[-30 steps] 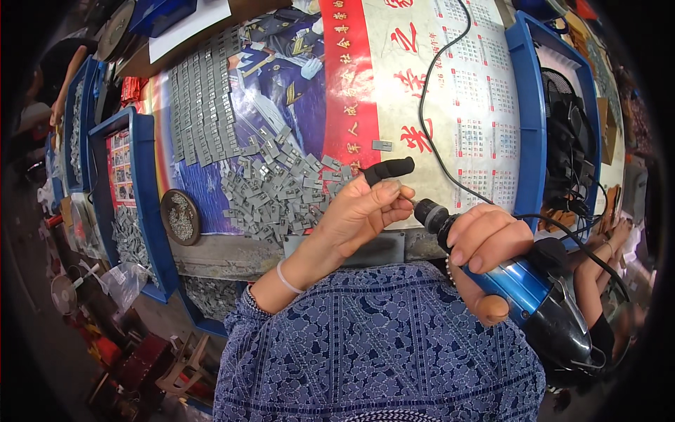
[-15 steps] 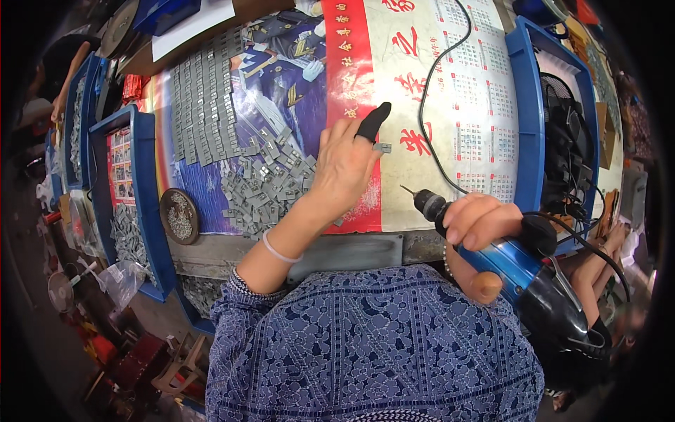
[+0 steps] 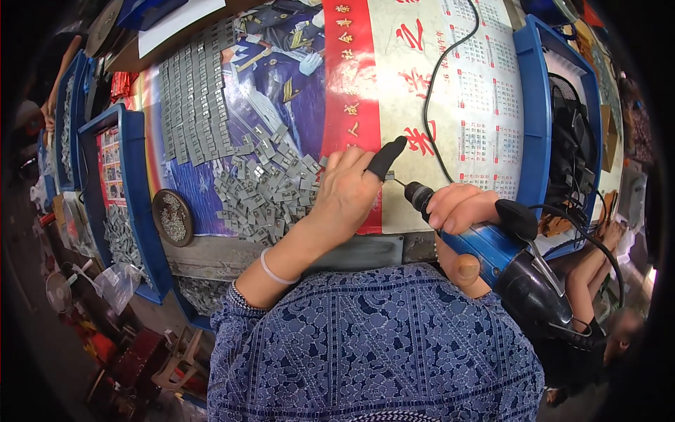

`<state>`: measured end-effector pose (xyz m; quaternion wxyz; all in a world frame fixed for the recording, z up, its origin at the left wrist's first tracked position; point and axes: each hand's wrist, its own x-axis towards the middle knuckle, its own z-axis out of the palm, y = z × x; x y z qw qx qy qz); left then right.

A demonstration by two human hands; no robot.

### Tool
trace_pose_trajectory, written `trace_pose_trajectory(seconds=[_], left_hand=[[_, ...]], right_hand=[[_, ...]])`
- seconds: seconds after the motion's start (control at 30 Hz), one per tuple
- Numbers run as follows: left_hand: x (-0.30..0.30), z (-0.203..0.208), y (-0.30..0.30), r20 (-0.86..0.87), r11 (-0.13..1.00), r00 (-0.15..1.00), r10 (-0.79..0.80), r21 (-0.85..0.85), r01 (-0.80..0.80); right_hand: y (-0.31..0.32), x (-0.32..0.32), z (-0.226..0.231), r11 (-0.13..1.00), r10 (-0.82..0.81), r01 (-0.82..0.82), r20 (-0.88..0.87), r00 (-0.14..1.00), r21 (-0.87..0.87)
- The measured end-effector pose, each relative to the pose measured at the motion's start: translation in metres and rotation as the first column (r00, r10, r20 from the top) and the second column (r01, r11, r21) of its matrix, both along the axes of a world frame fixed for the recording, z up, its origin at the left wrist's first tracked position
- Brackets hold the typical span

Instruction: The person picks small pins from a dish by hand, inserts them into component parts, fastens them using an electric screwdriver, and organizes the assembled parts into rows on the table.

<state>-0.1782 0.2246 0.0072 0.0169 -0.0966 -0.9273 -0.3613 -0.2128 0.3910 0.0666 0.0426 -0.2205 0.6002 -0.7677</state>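
Observation:
My left hand (image 3: 346, 188) is closed, pinching a small grey part (image 3: 390, 175) at its fingertips over the calendar sheet. A black finger cot (image 3: 387, 159) covers one of its fingers. In my right hand (image 3: 462, 211) is a blue and black electric screwdriver (image 3: 490, 252), its thin bit pointing left, with the tip at or very near the grey part; contact is hard to judge. Left of my left hand lies a loose pile of similar grey parts (image 3: 264, 190). Beyond the pile, more grey parts (image 3: 193, 98) are set out in tight rows.
A round dish (image 3: 172, 218) of tiny metal pieces stands left of the pile. Blue bins flank the table: a left bin (image 3: 136, 165) with grey parts, a right bin (image 3: 533, 112) with dark items. A black cable (image 3: 427, 105) crosses the sheet. Another person's arm (image 3: 587, 271) shows at right.
My left hand has come slightly nearer with the grey part. My right hand has brought the screwdriver left and up, so its bit now meets or nearly meets the part.

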Motion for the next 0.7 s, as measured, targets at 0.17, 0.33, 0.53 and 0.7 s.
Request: trace_pose_trajectory(seconds=[0.17,0.33,0.53,0.7], left_hand=[[0.001,-0.001,-0.001,-0.017,0.999,1.000,0.016,0.048,-0.016],[0.001,-0.002,-0.002,-0.001,0.999,1.000,0.005,0.038,-0.005],[0.001,-0.001,-0.001,-0.024,0.997,1.000,0.008,0.083,-0.006],[0.002,-0.007,-0.004,-0.034,0.998,0.999,-0.018,0.060,0.020]], right_hand=[[-0.004,-0.002,-0.014,0.999,0.036,-0.037,-0.082,0.996,-0.015],[0.001,-0.006,-0.025,0.987,0.124,-0.139,-0.164,0.979,-0.079],[0.009,-0.016,-0.028,0.948,0.301,-0.318,-0.269,0.915,-0.020],[0.006,-0.017,-0.023,0.952,0.294,-0.306,-0.267,0.918,-0.002]])
